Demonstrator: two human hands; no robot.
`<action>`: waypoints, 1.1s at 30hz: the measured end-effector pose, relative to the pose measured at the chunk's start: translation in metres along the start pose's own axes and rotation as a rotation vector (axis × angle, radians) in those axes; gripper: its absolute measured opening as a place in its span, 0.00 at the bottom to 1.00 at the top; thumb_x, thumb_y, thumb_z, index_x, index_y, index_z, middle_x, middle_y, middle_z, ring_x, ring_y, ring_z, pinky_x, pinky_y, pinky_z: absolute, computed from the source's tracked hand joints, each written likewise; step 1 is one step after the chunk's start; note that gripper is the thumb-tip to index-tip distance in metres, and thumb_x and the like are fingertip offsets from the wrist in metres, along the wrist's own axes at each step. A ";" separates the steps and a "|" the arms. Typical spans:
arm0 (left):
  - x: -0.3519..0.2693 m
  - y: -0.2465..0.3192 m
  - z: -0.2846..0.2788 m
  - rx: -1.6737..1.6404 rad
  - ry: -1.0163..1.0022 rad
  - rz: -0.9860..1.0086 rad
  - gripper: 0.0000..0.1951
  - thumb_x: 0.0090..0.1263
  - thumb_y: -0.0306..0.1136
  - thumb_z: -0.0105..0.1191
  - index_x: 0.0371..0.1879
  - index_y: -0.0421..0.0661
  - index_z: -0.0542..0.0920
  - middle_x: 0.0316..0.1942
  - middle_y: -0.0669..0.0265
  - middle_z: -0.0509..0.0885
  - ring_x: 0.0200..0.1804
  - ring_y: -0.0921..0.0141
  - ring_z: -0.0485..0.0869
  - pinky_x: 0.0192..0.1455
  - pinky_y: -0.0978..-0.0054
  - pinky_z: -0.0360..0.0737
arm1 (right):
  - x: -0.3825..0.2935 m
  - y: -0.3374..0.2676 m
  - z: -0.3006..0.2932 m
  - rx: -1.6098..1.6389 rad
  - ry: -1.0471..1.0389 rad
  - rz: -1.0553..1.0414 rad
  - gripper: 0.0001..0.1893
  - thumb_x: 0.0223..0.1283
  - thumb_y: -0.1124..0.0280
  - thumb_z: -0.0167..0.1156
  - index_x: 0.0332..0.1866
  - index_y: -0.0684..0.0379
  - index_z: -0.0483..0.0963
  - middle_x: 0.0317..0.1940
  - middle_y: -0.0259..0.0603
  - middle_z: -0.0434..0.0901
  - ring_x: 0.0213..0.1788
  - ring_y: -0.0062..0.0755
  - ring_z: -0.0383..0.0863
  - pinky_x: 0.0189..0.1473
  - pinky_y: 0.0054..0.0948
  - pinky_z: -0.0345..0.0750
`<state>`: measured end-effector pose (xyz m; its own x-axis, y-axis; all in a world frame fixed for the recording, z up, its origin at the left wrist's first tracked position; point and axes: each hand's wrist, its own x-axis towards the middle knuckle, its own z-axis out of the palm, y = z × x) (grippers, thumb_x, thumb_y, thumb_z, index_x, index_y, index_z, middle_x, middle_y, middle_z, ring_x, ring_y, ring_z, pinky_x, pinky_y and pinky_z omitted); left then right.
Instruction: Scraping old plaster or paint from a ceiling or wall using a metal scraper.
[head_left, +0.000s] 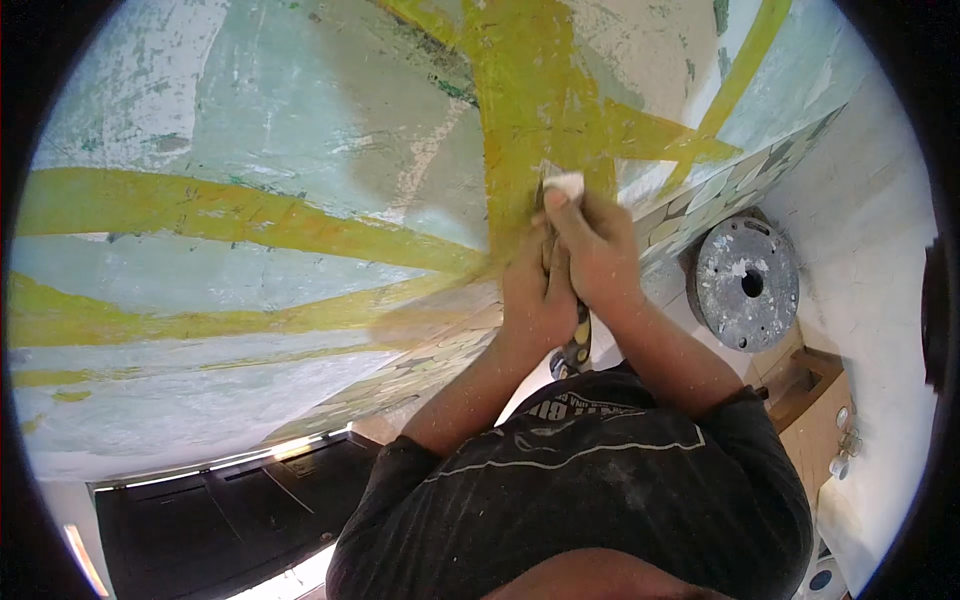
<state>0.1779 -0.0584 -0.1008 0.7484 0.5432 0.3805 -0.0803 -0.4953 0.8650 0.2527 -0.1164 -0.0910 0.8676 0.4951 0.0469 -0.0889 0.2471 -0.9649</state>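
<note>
My right hand (604, 247) pinches a small folded white piece (566, 184), perhaps sandpaper or cloth, between thumb and fingers. Close against it on the left, my left hand (536, 289) is closed around a thin tool whose metal blade (546, 171) shows at the top; its exact kind is hard to tell. Both hands are in front of a wall (285, 150) with worn pale green paint, bare patches and yellow-green bands (540, 97). A black and yellow object (581, 337), possibly a handle, shows below my hands.
A round grey paint-spattered disc (748, 285) with a central hole stands at the right, near a strip of stone-patterned wall (712, 199). Beyond it are a wooden piece of furniture (814, 405) and several small containers. A dark door or panel (232, 517) lies at lower left.
</note>
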 end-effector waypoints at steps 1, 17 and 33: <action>0.010 0.010 -0.004 0.037 -0.069 -0.046 0.13 0.79 0.34 0.42 0.48 0.37 0.76 0.37 0.53 0.83 0.41 0.60 0.83 0.43 0.64 0.77 | 0.004 -0.012 -0.001 0.053 0.014 -0.006 0.20 0.70 0.57 0.59 0.35 0.68 0.80 0.23 0.36 0.80 0.27 0.19 0.76 0.30 0.23 0.72; -0.011 0.005 0.005 -0.030 0.022 -0.111 0.16 0.79 0.38 0.42 0.47 0.36 0.77 0.38 0.54 0.85 0.42 0.67 0.83 0.44 0.68 0.78 | -0.001 -0.004 -0.004 -0.083 -0.002 -0.021 0.21 0.68 0.56 0.60 0.31 0.68 0.79 0.21 0.44 0.82 0.26 0.27 0.81 0.30 0.32 0.74; -0.007 -0.003 -0.012 -0.025 -0.163 -0.255 0.16 0.79 0.37 0.44 0.54 0.37 0.76 0.43 0.55 0.86 0.48 0.67 0.84 0.49 0.69 0.79 | -0.006 -0.004 0.002 -0.052 -0.017 -0.013 0.22 0.71 0.56 0.59 0.34 0.68 0.80 0.22 0.33 0.78 0.26 0.16 0.72 0.29 0.23 0.70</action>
<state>0.1647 -0.0526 -0.1017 0.8420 0.5312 0.0939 0.1095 -0.3388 0.9345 0.2466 -0.1190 -0.0865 0.8599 0.5066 0.0631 -0.0522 0.2102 -0.9763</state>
